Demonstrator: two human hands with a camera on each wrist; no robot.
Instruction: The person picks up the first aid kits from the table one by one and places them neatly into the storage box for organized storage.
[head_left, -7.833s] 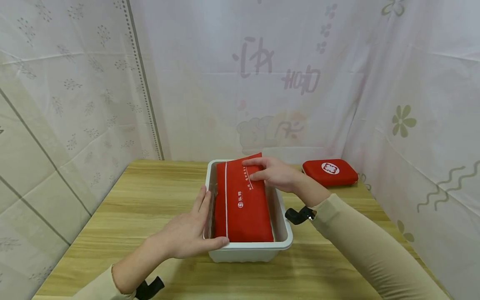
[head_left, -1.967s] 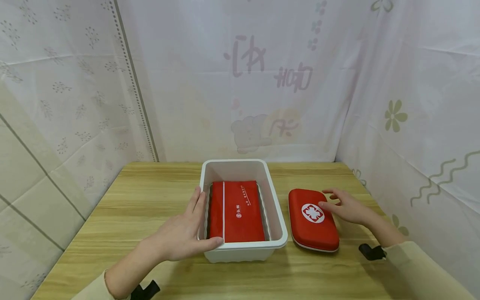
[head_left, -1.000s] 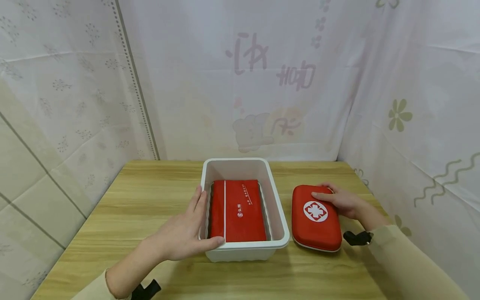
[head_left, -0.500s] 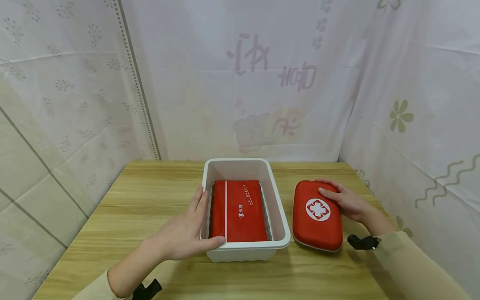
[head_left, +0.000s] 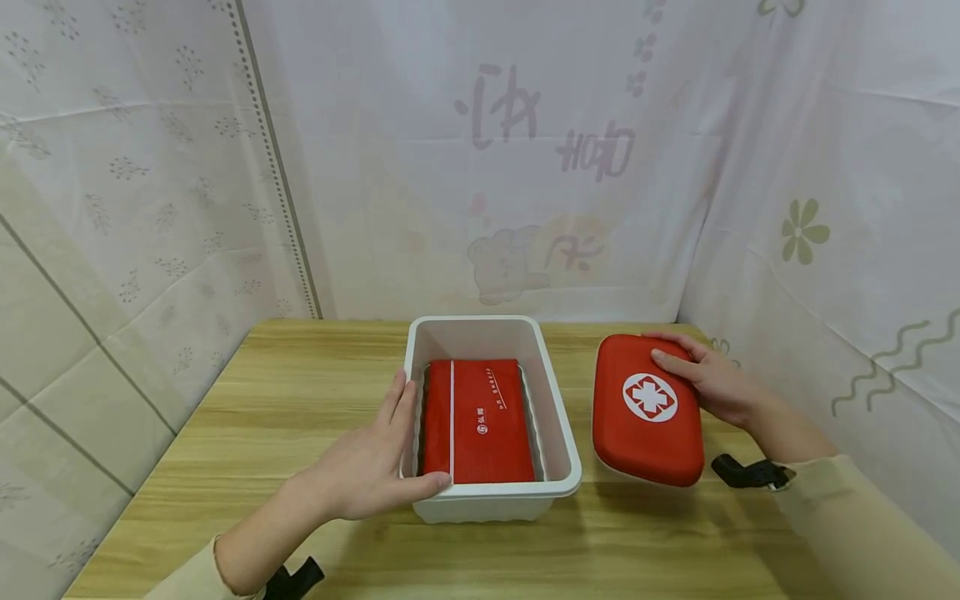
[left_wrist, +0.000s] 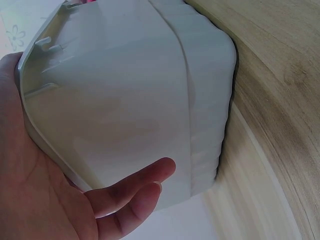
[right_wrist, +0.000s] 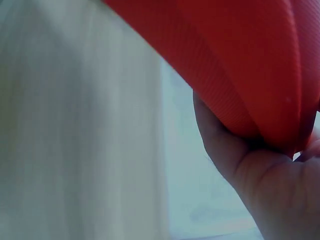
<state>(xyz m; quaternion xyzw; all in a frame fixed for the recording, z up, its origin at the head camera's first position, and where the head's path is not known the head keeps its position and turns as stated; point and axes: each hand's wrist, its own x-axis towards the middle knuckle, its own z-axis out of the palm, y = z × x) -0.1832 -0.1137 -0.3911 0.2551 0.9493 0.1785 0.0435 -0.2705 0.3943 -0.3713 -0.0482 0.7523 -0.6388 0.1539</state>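
My right hand [head_left: 723,385] grips the far right side of a red hard-shell first-aid case [head_left: 637,442], thumb on top and fingers around the edge. The case bears a white round cross emblem and is raised off the table, its shadow showing beneath. In the right wrist view the hand [right_wrist: 280,185] holds the red case [right_wrist: 235,65] at its side. My left hand [head_left: 360,467] rests at the near left corner of a white plastic bin [head_left: 562,442], fingers extended along the left side, thumb on the front rim. A red fabric pouch [head_left: 480,450] with white print lies in the bin.
Under everything is a wood-grain table [head_left: 285,392]. Patterned white curtains [head_left: 405,208] enclose it at the back and both sides. The bin stands left of the case, a strip of tabletop between them.
The pouch has settled lower inside the bin. The first-aid case came nearer from the back right, then my right hand gripped and lifted it. My left hand stays on the bin.
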